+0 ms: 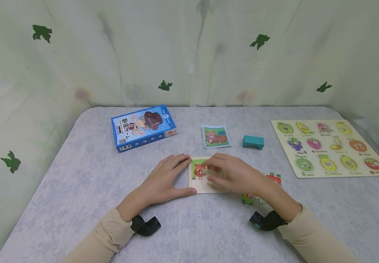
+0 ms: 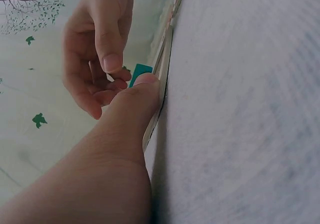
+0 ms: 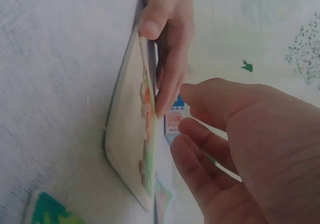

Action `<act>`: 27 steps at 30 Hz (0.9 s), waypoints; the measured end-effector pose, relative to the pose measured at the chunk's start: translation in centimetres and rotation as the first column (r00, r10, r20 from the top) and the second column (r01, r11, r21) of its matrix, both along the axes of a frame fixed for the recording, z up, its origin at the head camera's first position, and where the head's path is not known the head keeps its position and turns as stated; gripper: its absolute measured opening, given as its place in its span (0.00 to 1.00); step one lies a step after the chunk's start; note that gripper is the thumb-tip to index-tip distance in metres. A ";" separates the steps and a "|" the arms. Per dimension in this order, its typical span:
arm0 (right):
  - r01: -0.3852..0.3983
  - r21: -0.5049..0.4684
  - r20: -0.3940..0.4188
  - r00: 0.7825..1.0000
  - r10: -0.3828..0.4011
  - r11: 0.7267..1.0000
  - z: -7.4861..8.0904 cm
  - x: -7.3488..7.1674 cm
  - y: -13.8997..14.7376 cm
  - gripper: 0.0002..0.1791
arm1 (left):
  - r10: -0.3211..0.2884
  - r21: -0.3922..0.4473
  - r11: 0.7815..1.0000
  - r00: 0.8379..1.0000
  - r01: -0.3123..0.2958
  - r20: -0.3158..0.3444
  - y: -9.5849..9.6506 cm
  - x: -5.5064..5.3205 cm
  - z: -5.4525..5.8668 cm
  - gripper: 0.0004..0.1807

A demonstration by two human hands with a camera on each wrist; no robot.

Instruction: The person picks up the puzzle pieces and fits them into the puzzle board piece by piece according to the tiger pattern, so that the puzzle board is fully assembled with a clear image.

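Note:
A small wooden puzzle board (image 1: 204, 187) lies flat, with joined pieces showing an orange tiger (image 1: 199, 171) on green at its upper left. My left hand (image 1: 163, 182) rests at the board's left edge, fingers extended to the upper corner and thumb touching the lower corner. Over the board's right part hovers my right hand (image 1: 237, 174), its fingers loosely bent with a gap to the thumb. In the right wrist view that hand (image 3: 235, 134) is apart from the board (image 3: 125, 129) and holds nothing. Loose puzzle pieces (image 1: 247, 199) lie beside the board, partly hidden under the right forearm.
Behind the board lie a picture card (image 1: 216, 137) of a tiger-like animal and a teal arched block (image 1: 253, 142). A blue game box (image 1: 144, 128) sits at the back left. To the right is a large fruit peg puzzle (image 1: 332, 149). A pale curtain (image 1: 189, 54) surrounds the table.

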State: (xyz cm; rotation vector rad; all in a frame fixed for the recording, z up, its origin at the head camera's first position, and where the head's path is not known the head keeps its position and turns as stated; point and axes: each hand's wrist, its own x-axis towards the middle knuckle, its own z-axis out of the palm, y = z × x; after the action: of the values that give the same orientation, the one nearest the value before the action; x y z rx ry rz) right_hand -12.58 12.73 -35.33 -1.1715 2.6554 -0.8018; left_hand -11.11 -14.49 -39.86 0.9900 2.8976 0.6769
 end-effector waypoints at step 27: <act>0.009 -0.012 -0.061 0.998 -0.010 1.000 1.8 0.0 2.9 0.15 | 0.003 -0.004 1.000 1.000 -0.003 0.012 0.0 0.0 0.0 0.52</act>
State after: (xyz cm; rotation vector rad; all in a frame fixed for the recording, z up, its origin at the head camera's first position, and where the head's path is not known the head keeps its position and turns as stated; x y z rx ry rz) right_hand -12.60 15.58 -33.56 -1.2062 2.7101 -0.7969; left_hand -11.13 -14.46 -39.89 0.9786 2.8897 0.6743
